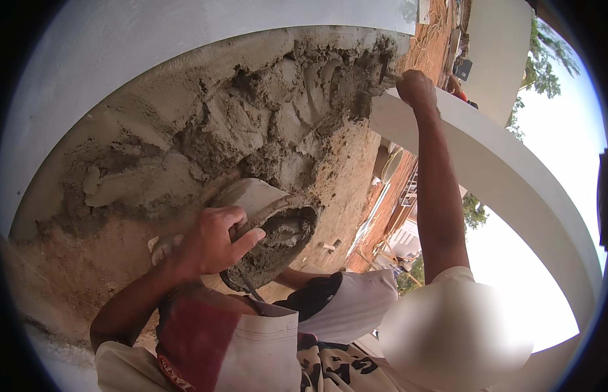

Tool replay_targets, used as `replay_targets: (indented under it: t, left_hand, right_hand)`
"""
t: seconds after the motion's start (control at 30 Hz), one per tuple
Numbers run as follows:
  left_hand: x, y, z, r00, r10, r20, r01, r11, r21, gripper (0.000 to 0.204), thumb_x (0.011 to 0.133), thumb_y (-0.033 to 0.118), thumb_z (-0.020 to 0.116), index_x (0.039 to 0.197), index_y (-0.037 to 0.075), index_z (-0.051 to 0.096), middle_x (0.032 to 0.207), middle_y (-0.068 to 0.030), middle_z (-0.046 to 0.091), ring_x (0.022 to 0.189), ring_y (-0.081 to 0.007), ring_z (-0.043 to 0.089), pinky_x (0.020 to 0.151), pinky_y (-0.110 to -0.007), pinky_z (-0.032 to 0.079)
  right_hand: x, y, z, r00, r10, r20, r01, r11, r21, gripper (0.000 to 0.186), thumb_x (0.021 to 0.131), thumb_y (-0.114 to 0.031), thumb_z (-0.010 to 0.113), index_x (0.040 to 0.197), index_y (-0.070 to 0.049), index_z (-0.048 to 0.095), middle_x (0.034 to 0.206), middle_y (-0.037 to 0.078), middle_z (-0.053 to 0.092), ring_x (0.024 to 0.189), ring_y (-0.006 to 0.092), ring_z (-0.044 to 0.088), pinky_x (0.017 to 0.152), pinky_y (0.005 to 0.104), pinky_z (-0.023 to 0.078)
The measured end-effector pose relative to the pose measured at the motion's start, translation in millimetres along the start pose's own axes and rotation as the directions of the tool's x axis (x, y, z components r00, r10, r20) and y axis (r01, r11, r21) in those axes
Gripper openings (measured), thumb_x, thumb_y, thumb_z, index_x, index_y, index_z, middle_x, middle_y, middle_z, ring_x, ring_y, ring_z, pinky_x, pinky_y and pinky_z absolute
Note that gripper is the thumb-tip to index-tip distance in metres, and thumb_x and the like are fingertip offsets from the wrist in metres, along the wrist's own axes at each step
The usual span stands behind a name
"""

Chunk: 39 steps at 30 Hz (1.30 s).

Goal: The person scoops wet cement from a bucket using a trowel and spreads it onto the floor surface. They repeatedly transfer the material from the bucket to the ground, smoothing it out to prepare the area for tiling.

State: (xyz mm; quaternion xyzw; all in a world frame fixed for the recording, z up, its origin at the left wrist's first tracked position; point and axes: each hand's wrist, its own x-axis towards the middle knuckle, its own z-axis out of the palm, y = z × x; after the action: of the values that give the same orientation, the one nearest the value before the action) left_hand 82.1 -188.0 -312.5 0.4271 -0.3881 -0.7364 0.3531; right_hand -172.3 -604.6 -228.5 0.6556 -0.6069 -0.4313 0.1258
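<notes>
The mortar pan (pixel 281 206) lies beside the left hand (pixel 215 240), right hand (pixel 417 89) apart.

Wet grey mortar (pixel 251 117) clings in thick, ridged lumps across a curved stretch of rough brown wall (pixel 88 261), while beyond it reddish ground (pixel 425 59) carries tangled pale strands (pixel 436 29) and a long pale strip (pixel 376 212)

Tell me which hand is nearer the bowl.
Left. The left hand is right at the left edge of the bowl; the right hand is well away, toward the view's upper right.
</notes>
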Motion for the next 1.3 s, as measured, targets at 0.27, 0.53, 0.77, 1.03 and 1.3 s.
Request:
replay_targets:
  t: [0.27, 0.53, 0.77, 1.03, 1.3]
  left_hand:
    - [5, 0, -2, 1.0, 0.007, 0.007, -0.007, 1.0, -0.003, 0.043, 0.087, 0.032, 0.07, 0.071, -0.004, 0.051, 0.064, -0.0193, 0.051, 0.059, -0.032, 0.052, 0.06, -0.042, 0.044]
    - [6, -2, 1, 1.0, 0.007, 0.0, -0.007, 1.0, -0.025, 0.043, 0.087, 0.031, 0.071, 0.072, -0.003, 0.051, 0.067, -0.0197, 0.052, 0.06, -0.0331, 0.052, 0.061, -0.043, 0.045]
    - [5, 1, -4, 0.998, -0.057, 0.038, 0.058, 0.997, -0.047, 0.043, 0.087, 0.033, 0.07, 0.072, -0.003, 0.053, 0.068, -0.02, 0.053, 0.062, -0.0347, 0.054, 0.062, -0.044, 0.045]
    - [9, -1, -6, 0.999, -0.005, 0.047, 0.006, 1.0, -0.021, 0.042, 0.087, 0.032, 0.07, 0.074, -0.004, 0.053, 0.069, -0.0217, 0.054, 0.063, -0.0363, 0.054, 0.063, -0.045, 0.045]
    - [9, 4, -3, 0.999, -0.015, 0.03, 0.015, 1.0, -0.014, 0.042, 0.087, 0.031, 0.07, 0.072, -0.004, 0.052, 0.067, -0.0208, 0.053, 0.06, -0.0348, 0.052, 0.06, -0.043, 0.044]
  right_hand:
    - [-16, -9, 7, 0.999, 0.01, 0.04, -0.006, 0.995, -0.098, 0.03, 0.086, -0.021, 0.059, 0.11, -0.006, 0.071, 0.118, 0.022, 0.067, 0.114, 0.0375, 0.063, 0.096, 0.0463, 0.05]
    - [-16, -3, -4, 0.979, 0.083, -0.187, -0.062, 0.991, 0.117, 0.033, 0.09, -0.021, 0.052, 0.116, -0.007, 0.068, 0.119, 0.024, 0.066, 0.113, 0.0401, 0.062, 0.096, 0.0479, 0.049]
    - [1, 22, -11, 0.988, -0.029, -0.151, 0.051, 0.989, 0.141, 0.034, 0.088, -0.026, 0.054, 0.11, -0.006, 0.069, 0.106, 0.024, 0.068, 0.101, 0.0425, 0.065, 0.089, 0.049, 0.051]
    - [-18, 13, 26, 0.996, -0.087, 0.003, 0.087, 0.996, 0.029, 0.037, 0.09, -0.033, 0.063, 0.115, -0.007, 0.07, 0.107, 0.024, 0.069, 0.104, 0.0419, 0.065, 0.092, 0.0453, 0.051]
    - [-102, 22, 11, 1.0, 0.016, -0.019, -0.003, 0.832, 0.555, 0.043, 0.097, -0.034, 0.059, 0.127, -0.005, 0.064, 0.09, 0.015, 0.071, 0.063, 0.0173, 0.064, 0.058, 0.0319, 0.051]
